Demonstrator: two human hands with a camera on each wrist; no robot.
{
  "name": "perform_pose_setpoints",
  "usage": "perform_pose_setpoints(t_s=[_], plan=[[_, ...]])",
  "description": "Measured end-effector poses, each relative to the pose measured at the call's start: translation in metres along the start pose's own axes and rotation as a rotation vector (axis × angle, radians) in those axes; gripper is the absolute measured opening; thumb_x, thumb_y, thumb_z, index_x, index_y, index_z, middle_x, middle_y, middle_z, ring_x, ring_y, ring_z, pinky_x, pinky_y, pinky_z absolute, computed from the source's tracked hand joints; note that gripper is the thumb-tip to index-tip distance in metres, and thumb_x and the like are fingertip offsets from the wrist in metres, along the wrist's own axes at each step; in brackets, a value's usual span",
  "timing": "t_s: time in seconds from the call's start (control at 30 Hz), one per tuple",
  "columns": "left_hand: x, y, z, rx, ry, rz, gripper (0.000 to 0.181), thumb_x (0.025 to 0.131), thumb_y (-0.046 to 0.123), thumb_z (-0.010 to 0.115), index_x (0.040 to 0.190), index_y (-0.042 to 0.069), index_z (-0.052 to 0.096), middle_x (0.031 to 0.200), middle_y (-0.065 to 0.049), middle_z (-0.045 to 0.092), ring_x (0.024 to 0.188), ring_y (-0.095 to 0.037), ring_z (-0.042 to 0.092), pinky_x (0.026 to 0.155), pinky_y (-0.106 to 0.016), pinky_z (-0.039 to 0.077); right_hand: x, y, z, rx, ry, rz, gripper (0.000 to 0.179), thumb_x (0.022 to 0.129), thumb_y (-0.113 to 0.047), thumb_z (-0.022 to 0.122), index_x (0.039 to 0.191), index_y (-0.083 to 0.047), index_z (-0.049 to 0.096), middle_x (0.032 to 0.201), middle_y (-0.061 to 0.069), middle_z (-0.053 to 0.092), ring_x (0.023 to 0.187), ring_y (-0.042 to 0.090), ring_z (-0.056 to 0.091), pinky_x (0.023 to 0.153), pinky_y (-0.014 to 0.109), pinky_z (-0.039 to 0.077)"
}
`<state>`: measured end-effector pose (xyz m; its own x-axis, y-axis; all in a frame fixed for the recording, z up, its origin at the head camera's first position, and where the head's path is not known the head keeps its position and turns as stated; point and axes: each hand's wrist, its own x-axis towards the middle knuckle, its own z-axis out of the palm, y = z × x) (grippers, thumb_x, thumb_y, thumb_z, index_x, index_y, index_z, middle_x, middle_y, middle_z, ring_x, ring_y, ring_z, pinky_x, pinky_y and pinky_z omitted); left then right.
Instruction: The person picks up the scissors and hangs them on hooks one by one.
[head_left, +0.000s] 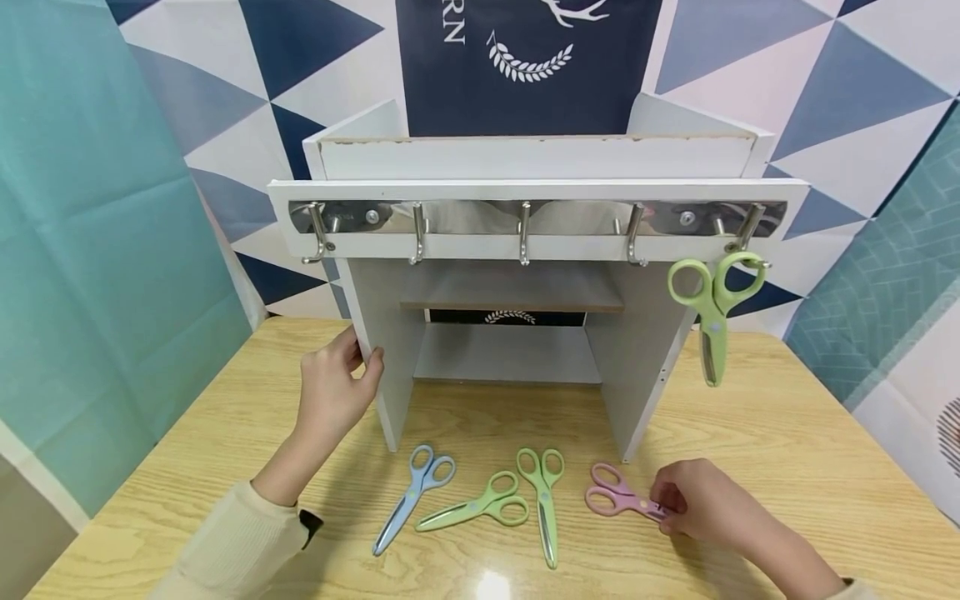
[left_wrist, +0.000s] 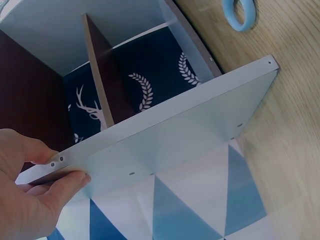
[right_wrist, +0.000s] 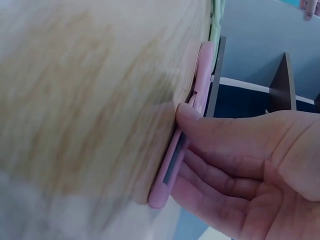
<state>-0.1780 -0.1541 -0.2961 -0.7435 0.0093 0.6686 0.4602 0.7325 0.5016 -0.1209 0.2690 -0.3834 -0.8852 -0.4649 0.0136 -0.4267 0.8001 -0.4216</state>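
My left hand point(head_left: 333, 387) grips the front edge of the left side panel point(left_wrist: 165, 132) of a white shelf unit, thumb on one face and fingers on the other. At the right, my right hand point(head_left: 703, 507) pinches pink scissors point(head_left: 621, 500) by the blade end, the handles pointing left toward the other scissors. In the right wrist view the pink scissors point(right_wrist: 160, 190) lie low at the tabletop, between thumb and fingers. To their left on the table are two green scissors point(head_left: 546, 504) point(head_left: 480, 507) and blue scissors point(head_left: 415, 492).
A white rail point(head_left: 465, 247) with several metal hooks point(head_left: 524, 233) runs across the unit's upper front. Another pair of green scissors point(head_left: 714, 312) hangs by a handle loop from the far-right hook. The wooden table point(head_left: 247, 400) extends around the unit; a patterned cloth point(head_left: 322, 42) hangs behind.
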Motion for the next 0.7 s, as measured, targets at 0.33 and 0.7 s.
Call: perform_pose_setpoints(t_s=[0.33, 0.7], plan=[[0.0005, 0.0002, 0.0, -0.001, 0.002, 0.012, 0.024, 0.082, -0.001, 0.063, 0.104, -0.01, 0.065, 0.099, -0.027, 0.071, 0.087, -0.037, 0.072, 0.073, -0.047, 0.06, -0.0007, -0.0023, 0.0028, 0.022, 0.015, 0.009, 0.029, 0.065, -0.004, 0.081, 0.074, -0.017, 0.057, 0.064, -0.012, 0.05, 0.059, -0.006, 0.039, 0.048, 0.015, 0.038], [-0.0001, 0.0008, -0.0007, -0.008, 0.002, -0.001, 0.025, 0.082, -0.001, 0.063, 0.105, -0.011, 0.064, 0.101, -0.028, 0.071, 0.089, -0.038, 0.071, 0.074, -0.048, 0.06, -0.0002, -0.004, 0.0042, 0.006, 0.065, -0.043, 0.031, 0.069, -0.001, 0.077, 0.072, -0.021, 0.053, 0.061, -0.017, 0.046, 0.056, -0.009, 0.036, 0.046, 0.013, 0.036]])
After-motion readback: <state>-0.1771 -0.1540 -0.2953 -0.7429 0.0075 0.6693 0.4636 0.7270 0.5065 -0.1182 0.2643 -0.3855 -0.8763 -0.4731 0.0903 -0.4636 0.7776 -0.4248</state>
